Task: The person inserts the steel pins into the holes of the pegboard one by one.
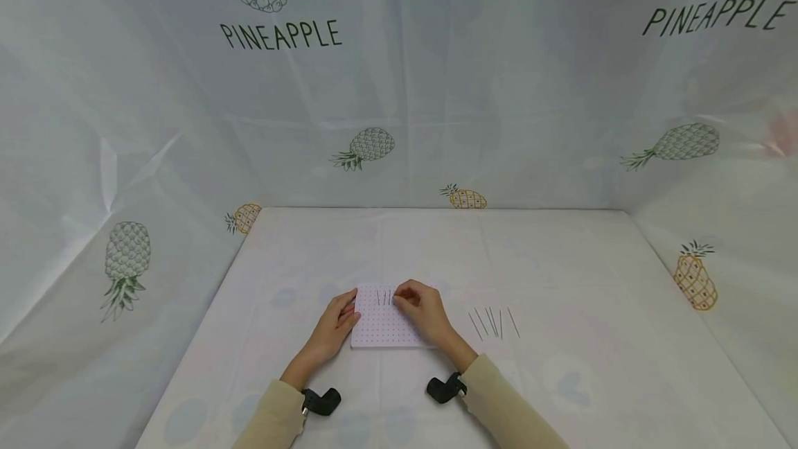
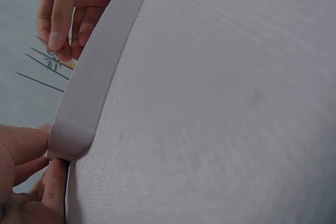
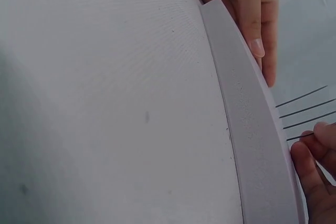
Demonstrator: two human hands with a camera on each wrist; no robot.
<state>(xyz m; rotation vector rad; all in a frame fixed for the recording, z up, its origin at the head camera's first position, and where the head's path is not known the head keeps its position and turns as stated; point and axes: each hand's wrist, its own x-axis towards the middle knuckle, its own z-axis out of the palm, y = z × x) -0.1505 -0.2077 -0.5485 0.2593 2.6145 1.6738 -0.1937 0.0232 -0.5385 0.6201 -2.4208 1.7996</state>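
Observation:
A square white pegboard [image 1: 382,330] with a grid of small holes lies on the table. My left hand [image 1: 332,330] holds its left edge, the thumb and fingers set against the side near the corner. Three thin dark metal pins [image 3: 304,109] stand upright in a row toward the board's far side. Beside them, at the right end of the row, my right hand [image 1: 425,312] pinches another pin [image 3: 299,138] between thumb and index finger. That pin's lower end meets the board surface; whether it sits in a hole is hidden.
Several loose pins [image 1: 493,323] lie on the white tablecloth [image 1: 580,338], right of the board. A pale curtain [image 1: 499,102] printed with pineapples hangs behind the table and at both sides. Each wrist carries a black camera [image 1: 321,402].

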